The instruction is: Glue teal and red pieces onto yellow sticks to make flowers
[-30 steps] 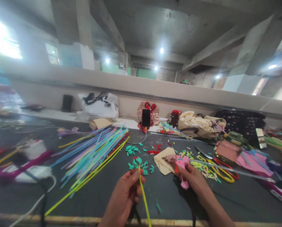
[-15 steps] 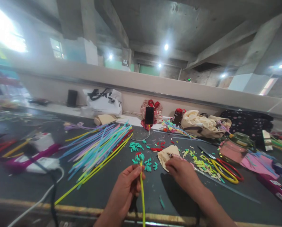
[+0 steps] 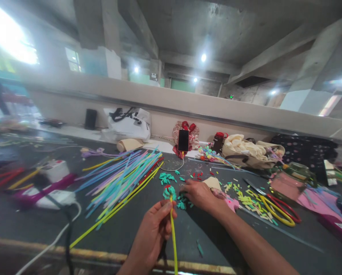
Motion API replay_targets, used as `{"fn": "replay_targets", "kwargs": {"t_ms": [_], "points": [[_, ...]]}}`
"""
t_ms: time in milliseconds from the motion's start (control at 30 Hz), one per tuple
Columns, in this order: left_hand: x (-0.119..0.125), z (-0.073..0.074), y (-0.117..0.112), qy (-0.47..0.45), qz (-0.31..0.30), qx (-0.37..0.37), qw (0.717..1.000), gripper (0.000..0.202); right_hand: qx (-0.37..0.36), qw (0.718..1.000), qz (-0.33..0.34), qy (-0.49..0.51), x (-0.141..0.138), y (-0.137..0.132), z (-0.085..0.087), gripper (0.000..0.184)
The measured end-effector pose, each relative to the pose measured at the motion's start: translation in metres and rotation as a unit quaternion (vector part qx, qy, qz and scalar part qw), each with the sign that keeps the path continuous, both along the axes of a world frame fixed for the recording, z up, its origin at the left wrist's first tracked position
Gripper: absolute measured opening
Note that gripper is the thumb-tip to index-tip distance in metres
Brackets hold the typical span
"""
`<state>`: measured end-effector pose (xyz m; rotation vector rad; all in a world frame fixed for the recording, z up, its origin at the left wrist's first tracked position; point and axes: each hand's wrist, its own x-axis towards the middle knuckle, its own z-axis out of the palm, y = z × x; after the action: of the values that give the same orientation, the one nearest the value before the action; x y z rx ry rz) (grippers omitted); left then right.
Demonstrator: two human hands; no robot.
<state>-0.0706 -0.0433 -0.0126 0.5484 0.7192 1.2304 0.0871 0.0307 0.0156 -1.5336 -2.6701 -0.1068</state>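
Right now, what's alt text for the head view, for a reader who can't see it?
The left hand pinches a yellow stem tipped with teal bits; the right hand touches loose bits on the dark table. Coloured sticks lie to the left, scissors to the right.

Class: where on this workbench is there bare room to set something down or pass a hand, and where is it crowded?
Bare table lies near the front edge, between the straw bundle and the left hand holding a yellow straw, and right of the right arm, below the scissors. Crowded: the cut pieces around the right hand.
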Motion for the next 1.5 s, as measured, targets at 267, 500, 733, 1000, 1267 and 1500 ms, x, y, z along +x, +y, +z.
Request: {"fn": "replay_targets", "kwargs": {"t_ms": [267,500,733,1000,1267,1500], "points": [[0.001,0.0,0.0,0.004,0.004,0.005,1.0,0.017,-0.008,0.997,-0.042,0.063,-0.003,0.005,-0.004,0.013],[0.003,0.0,0.001,0.019,-0.006,0.005,1.0,0.015,-0.031,0.972,-0.014,0.234,-0.002,-0.027,0.018,0.013],[0.005,-0.002,0.004,0.013,-0.003,0.028,1.0,0.017,-0.012,0.945,0.024,0.326,-0.02,-0.067,0.02,0.013],[0.005,-0.002,0.003,0.018,-0.006,0.028,0.999,0.023,0.028,0.947,0.008,0.319,-0.029,-0.062,0.012,0.011],[0.008,-0.006,0.004,0.031,-0.014,0.057,0.998,0.027,-0.103,0.891,-0.045,0.44,-0.03,-0.059,0.009,0.008],[0.008,-0.004,0.001,0.043,-0.042,0.056,0.997,0.027,-0.319,0.758,-0.06,0.565,-0.023,-0.056,0.009,0.016]]}}
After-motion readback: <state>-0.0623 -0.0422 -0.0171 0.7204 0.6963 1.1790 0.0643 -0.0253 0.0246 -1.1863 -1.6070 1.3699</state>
